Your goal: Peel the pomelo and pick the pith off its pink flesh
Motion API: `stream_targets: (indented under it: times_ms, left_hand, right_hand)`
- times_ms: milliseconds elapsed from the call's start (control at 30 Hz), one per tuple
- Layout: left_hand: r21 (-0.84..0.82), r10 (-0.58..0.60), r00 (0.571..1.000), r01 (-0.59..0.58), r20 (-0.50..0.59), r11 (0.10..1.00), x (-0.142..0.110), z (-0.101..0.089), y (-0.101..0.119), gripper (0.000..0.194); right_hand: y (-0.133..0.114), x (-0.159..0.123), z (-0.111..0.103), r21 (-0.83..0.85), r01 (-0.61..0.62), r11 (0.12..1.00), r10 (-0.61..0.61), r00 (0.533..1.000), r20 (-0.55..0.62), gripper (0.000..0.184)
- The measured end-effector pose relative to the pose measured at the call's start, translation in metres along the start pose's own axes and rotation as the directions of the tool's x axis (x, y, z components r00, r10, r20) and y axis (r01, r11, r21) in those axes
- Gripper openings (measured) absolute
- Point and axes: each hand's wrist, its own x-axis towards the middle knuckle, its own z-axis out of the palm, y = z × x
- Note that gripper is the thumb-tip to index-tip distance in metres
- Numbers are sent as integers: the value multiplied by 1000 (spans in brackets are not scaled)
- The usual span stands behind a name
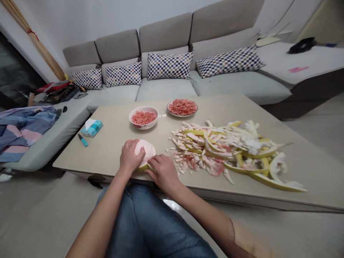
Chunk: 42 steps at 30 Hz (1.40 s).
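A partly peeled pomelo (145, 149) with a pale pink-white surface sits at the near edge of the table, some yellow rind showing low on it. My left hand (130, 157) is wrapped over its left side, thumb across the top. On the right side, my right hand (163, 171) pinches the pomelo's rim by the yellow rind, fingers curled and thumb underneath. A heap of pomelo peel (215, 143), with yellow rind strips, white pith and pinkish membrane, spreads to the right of my hands.
Beyond my hands stand a bowl (144, 127) and a plate (182, 115), both holding pink pomelo flesh. At the left lie a blue tissue pack (92, 129) and a small knife with a turquoise handle (84, 142). A grey sofa (161, 87) borders the table (113, 118).
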Motion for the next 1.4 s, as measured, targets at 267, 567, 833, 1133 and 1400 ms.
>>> stream_targets:
  times_ms: [267,567,833,1133,1400]
  left_hand:
    - [6,-19,1000,19,-11,1000,-4,1,2,40]
    - [13,-26,1000,26,-17,1000,-5,1,-2,41]
    - [59,-116,993,115,16,992,-4,-6,7,46]
    - [-120,51,998,-56,-48,991,-1,3,-2,40]
    - [-107,23,1000,-23,-3,994,4,4,5,35]
  right_hand:
    - [-12,-18,20,110,-100,989,118,979,-168,29]
    - [-19,-10,40,161,-103,981,138,966,-220,8]
    - [11,0,15,103,-54,993,67,990,-125,8]
    - [16,-5,3,-18,-41,999,39,992,-116,31]
    - [4,-7,23,33,-108,994,111,987,-112,11]
